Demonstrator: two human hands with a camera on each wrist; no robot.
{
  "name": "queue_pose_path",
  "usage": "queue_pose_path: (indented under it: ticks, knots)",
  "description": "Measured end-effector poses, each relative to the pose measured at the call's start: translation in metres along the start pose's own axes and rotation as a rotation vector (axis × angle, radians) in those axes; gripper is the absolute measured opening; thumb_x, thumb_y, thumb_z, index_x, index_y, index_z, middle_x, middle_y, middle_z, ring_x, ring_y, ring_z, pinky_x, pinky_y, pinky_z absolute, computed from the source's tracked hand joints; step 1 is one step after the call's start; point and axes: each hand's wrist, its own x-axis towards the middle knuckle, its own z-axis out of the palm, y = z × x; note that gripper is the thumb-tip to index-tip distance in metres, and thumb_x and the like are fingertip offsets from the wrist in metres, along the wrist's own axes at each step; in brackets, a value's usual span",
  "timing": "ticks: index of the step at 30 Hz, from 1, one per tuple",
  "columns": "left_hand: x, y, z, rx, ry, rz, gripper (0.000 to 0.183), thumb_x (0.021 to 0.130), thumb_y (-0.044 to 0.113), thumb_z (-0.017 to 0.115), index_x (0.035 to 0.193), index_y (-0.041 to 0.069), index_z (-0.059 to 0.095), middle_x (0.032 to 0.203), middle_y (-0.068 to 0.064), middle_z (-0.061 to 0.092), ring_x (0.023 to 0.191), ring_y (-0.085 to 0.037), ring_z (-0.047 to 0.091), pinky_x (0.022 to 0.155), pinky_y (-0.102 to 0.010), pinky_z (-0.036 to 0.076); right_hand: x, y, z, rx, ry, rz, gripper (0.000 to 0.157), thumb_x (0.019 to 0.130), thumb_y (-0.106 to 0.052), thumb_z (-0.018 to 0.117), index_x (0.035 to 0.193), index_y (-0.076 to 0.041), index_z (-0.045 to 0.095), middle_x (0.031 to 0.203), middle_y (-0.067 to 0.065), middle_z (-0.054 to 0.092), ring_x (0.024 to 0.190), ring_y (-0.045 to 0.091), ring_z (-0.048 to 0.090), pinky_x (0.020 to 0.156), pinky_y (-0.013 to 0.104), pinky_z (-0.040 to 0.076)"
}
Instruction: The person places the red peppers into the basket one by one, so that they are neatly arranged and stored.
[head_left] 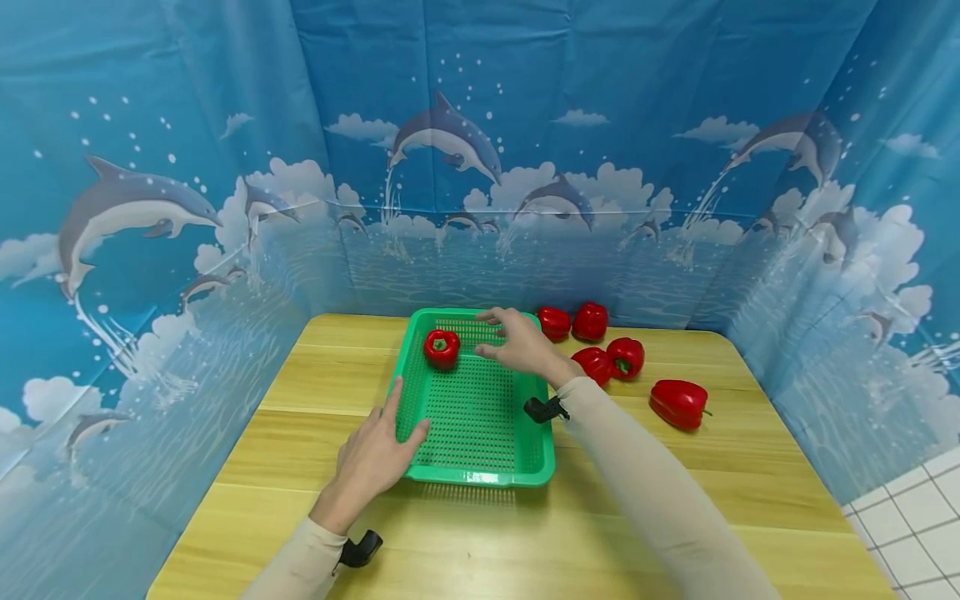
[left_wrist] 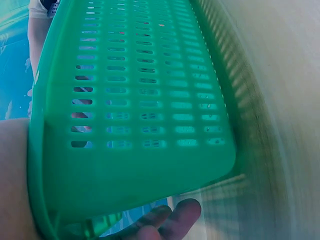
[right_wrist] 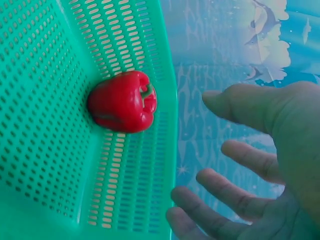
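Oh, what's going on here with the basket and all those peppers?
A person is working with both bare hands at a green plastic basket on a wooden table. The left hand is at the basket's left side, while the right hand, fingers spread and holding nothing, is over its far right part. One red bell pepper sits inside, near the far left corner. Five more red bell peppers are visible on the table to the basket's right.
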Motion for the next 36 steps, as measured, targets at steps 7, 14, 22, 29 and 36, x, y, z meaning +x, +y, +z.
queue_pose_path:
  ticks: [7, 14, 22, 29, 36]
  knots:
    - [-0.002, 0.001, 0.001, -0.001, 0.01, 0.002, 0.097, 0.115, 0.058, 0.067, 0.19, 0.026, 0.015, 0.15, -0.032, 0.071, 0.07, -0.026, 0.062, 0.052, -0.038, 0.045, -0.014, 0.013, -0.012, -0.035, -0.008, -0.083, 0.066, 0.109, -0.028, 0.085, 0.167, -0.004, 0.061, 0.169, 0.022, 0.063, 0.15, 0.05, 0.065, 0.124, 0.067, 0.056]
    - [0.0, -0.001, 0.003, -0.002, 0.016, -0.002, 0.097, 0.116, 0.059, 0.067, 0.19, 0.028, 0.013, 0.15, -0.032, 0.071, 0.067, -0.026, 0.059, 0.051, -0.038, 0.044, -0.029, 0.029, -0.025, -0.087, -0.011, -0.107, 0.067, 0.109, -0.034, 0.086, 0.167, -0.011, 0.062, 0.169, 0.013, 0.063, 0.15, 0.047, 0.064, 0.124, 0.067, 0.055]
    - [-0.001, -0.001, 0.003, -0.005, 0.013, 0.007, 0.096, 0.116, 0.059, 0.065, 0.19, 0.026, 0.014, 0.148, -0.033, 0.072, 0.065, -0.025, 0.059, 0.05, -0.038, 0.044, -0.047, 0.047, -0.043, -0.101, -0.027, -0.093, 0.068, 0.107, -0.038, 0.088, 0.167, -0.016, 0.063, 0.171, 0.012, 0.06, 0.151, 0.049, 0.065, 0.127, 0.068, 0.053]
    - [-0.002, -0.002, 0.004, -0.012, 0.013, 0.008, 0.096, 0.116, 0.057, 0.066, 0.19, 0.025, 0.014, 0.148, -0.032, 0.073, 0.063, -0.025, 0.058, 0.05, -0.037, 0.044, -0.059, 0.068, -0.058, -0.145, -0.01, -0.079, 0.068, 0.105, -0.042, 0.089, 0.165, -0.017, 0.066, 0.175, 0.015, 0.057, 0.149, 0.041, 0.064, 0.124, 0.071, 0.053]
    - [0.0, -0.003, 0.004, -0.009, 0.031, 0.02, 0.096, 0.116, 0.058, 0.066, 0.19, 0.026, 0.014, 0.138, -0.029, 0.076, 0.067, -0.024, 0.059, 0.052, -0.036, 0.045, -0.068, 0.093, -0.071, -0.17, -0.019, -0.027, 0.067, 0.107, -0.042, 0.087, 0.165, -0.017, 0.065, 0.168, 0.015, 0.06, 0.151, 0.043, 0.059, 0.126, 0.074, 0.049]
